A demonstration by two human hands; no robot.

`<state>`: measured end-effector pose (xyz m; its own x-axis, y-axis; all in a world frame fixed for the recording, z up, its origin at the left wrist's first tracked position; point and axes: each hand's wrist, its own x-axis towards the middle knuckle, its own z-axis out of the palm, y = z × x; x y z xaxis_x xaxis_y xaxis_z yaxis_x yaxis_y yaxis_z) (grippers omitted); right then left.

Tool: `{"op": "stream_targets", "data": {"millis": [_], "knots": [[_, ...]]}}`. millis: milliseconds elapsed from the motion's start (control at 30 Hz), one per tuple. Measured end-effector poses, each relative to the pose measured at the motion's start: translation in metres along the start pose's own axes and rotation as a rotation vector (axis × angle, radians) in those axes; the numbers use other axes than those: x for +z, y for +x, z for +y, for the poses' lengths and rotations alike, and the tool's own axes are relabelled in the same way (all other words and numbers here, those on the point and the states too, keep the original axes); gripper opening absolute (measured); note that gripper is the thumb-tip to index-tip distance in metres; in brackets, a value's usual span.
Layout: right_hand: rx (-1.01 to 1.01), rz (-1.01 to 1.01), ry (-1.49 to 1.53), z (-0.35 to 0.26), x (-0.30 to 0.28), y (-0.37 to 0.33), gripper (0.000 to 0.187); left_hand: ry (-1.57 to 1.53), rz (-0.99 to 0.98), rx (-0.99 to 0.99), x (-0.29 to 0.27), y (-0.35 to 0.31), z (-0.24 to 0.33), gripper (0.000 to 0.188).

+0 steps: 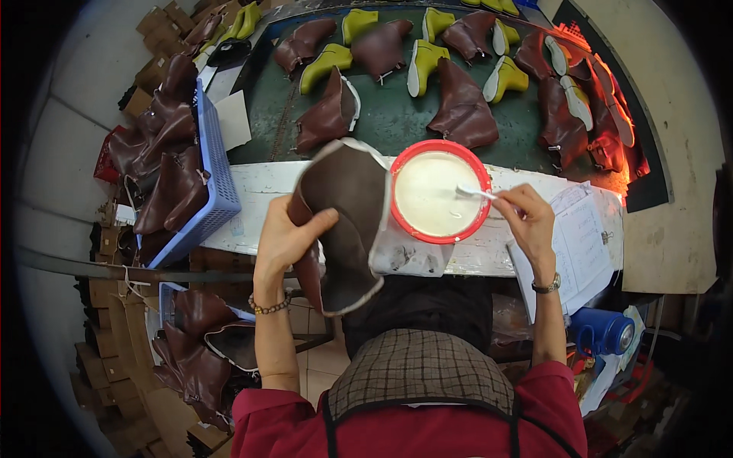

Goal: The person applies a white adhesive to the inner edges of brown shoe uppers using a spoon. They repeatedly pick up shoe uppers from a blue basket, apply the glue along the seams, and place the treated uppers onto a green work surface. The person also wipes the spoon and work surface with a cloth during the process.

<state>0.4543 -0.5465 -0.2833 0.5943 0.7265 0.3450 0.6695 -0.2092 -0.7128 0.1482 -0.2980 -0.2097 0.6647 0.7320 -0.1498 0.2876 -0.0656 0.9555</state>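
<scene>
My left hand (289, 235) is closed on a brown leather boot upper (343, 195), with its thumb pressed on the dark inner side. The upper is held tilted, and a pale edge runs around its opening. To its right stands a round tub with a red rim (443, 238), holding a creamy white liquid (424, 191). In my right hand (531, 217), thumb and fingers pinch the handle of a small white brush (477, 192). The brush head is at the liquid's surface, inside the rim; whether it dips below cannot be told.
Brown uppers fill a blue crate (220, 179) at the left. Beyond the white bench edge, a green surface (263, 126) bears brown boots and yellow-green lasts (426, 67). An orange glow (622, 126) lights the far right. Papers (580, 248) and a blue flask (599, 332) are nearer.
</scene>
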Motion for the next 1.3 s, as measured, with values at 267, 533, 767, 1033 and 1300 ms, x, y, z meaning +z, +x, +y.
{"op": "stream_targets", "data": {"millis": [267,533,767,1033,1300], "knots": [[-0.483,-0.087,0.110,-0.051,-0.003,0.058,0.013,0.207,-0.526,-0.137,0.026,-0.003,0.035,0.021],[-0.395,0.093,0.062,-0.049,0.014,0.037,0.015,-0.066,-0.036,0.126,0.035,-0.012,0.022,0.015],[-0.337,0.065,0.113,-0.059,0.033,0.009,0.015,-0.078,0.240,0.274,0.042,-0.004,0.020,0.015],[-0.307,0.006,0.119,-0.048,0.024,0.037,0.013,-0.072,-0.126,0.084,0.015,0.009,0.001,0.020],[-0.572,-0.179,0.122,-0.066,0.016,0.093,0.014,-0.089,-0.616,-0.069,0.010,0.024,-0.005,0.040]]}}
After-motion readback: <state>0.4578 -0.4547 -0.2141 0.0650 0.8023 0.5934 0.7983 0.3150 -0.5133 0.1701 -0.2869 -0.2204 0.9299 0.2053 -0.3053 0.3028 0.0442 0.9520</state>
